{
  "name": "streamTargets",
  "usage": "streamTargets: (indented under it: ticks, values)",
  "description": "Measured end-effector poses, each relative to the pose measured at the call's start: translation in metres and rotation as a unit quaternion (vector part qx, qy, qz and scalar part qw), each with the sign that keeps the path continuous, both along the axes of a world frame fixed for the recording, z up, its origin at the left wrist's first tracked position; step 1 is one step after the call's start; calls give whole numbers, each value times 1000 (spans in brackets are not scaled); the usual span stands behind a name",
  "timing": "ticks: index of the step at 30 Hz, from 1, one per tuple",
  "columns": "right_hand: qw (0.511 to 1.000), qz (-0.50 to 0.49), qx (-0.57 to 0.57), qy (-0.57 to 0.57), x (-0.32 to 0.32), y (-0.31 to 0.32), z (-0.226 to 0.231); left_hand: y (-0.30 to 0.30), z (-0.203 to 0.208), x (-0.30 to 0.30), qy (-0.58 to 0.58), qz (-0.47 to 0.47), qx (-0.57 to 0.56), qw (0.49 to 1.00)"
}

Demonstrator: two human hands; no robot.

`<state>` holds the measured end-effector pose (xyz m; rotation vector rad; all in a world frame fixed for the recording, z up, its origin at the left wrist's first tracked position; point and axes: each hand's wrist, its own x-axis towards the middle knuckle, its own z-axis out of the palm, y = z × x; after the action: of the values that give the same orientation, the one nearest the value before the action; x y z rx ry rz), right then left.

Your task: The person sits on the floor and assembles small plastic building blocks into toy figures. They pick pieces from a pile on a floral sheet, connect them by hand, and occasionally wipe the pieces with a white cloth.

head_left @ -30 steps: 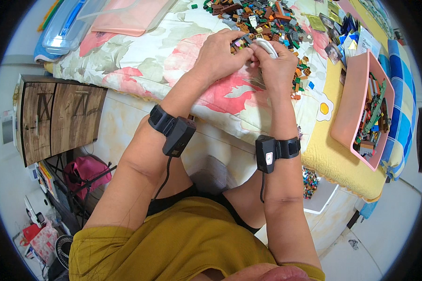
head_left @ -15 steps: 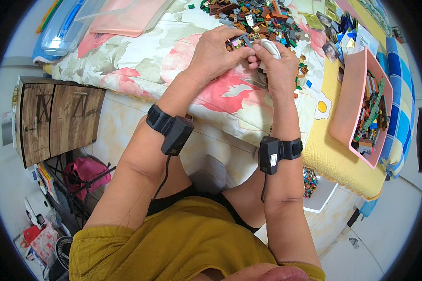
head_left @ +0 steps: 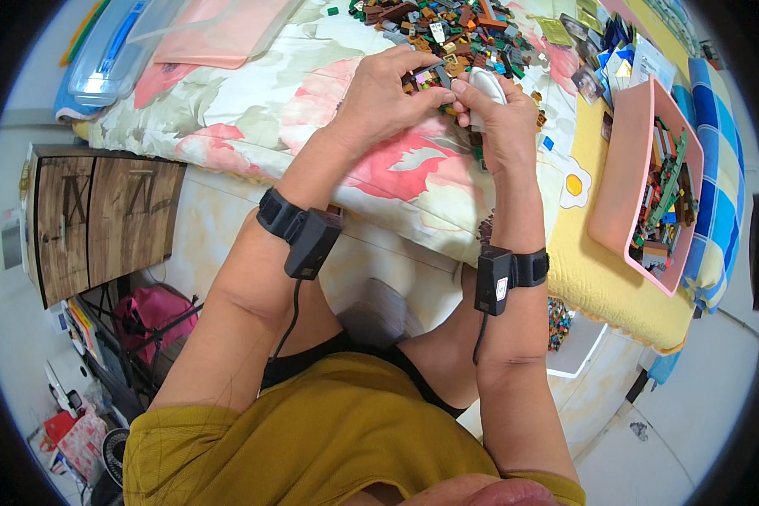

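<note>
My left hand (head_left: 384, 97) is closed at the edge of a pile of toy bricks (head_left: 468, 38), its thumb and forefinger pinching a small dark grey brick (head_left: 444, 76). Close beside it, my right hand (head_left: 510, 122) grips a smooth white rounded object (head_left: 486, 84), whose exact kind I cannot make out. The fingertips of both hands nearly meet around the grey brick. Loose bricks of many colours lie under and behind the hands on a flowered bedspread (head_left: 253, 101). My right fingers partly cover the white object.
A pink bin (head_left: 620, 185) of bricks leans on a yellow quilted cover (head_left: 590, 278) at right, beside a blue checked pillow (head_left: 713, 194). Cards and packets (head_left: 620, 63) lie behind it. Clear plastic boxes (head_left: 118, 51) stand far left. A white tray (head_left: 578, 354) of small bricks sits below the bed.
My right hand has turned slightly, and the white object shows more of its broad side. My left hand keeps nearly the same pinch. The whole view has shifted a little.
</note>
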<state>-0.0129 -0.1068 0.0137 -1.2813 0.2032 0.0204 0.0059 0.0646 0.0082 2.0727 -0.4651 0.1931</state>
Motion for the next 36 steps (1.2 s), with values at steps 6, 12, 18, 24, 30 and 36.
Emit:
streamTargets:
  ticks: [6, 12, 18, 24, 30, 36]
  values:
    - [1000, 17, 12, -5, -2, -6, 2, -3, -1, 0, -60, -8, -1, 998]
    - [1000, -16, 6, -12, -4, -8, 3, -10, -3, -2, -108, -10, -10, 994]
    - [991, -39, -115, -50, -8, -3, 1, -15, -1, -5, -103, -11, -28, 994]
    - [968, 36, -201, -149, -12, -10, 11, -17, 1, -7, -89, -27, -79, 993]
    - [975, 123, -174, -71, -15, -30, 24, -18, 2, -8, -120, -53, -85, 988]
    - [981, 106, -148, -69, -18, -26, 22, -20, 8, -14, -80, -53, -102, 990]
